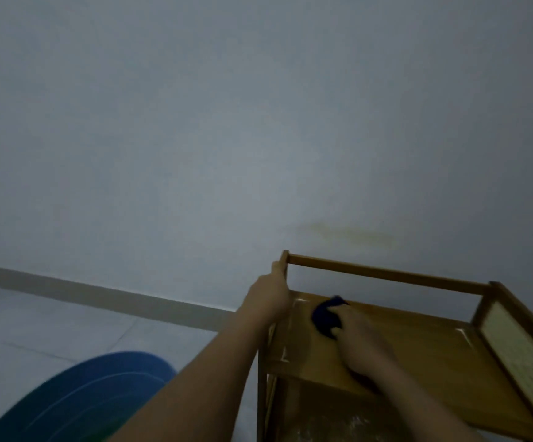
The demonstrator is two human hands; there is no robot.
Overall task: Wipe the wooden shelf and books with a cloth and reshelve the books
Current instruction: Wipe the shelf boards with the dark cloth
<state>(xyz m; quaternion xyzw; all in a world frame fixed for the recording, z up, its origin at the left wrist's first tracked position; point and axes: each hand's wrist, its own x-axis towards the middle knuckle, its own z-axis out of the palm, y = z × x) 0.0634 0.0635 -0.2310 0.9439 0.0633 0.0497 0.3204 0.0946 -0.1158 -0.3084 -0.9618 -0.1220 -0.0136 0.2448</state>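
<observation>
The wooden shelf [434, 349] stands at the lower right against a pale wall, its top board bare. My left hand [270, 291] grips the shelf's upright post at the back left corner. My right hand [359, 341] presses a dark blue cloth [325, 317] onto the left part of the top board. No books show in this view. A woven panel [520, 355] forms the shelf's right side.
A blue round mat or lid [77, 400] lies on the tiled floor at the lower left. A grey skirting strip [99, 295] runs along the wall's base. A lower shelf board [322, 419] shows beneath the top one.
</observation>
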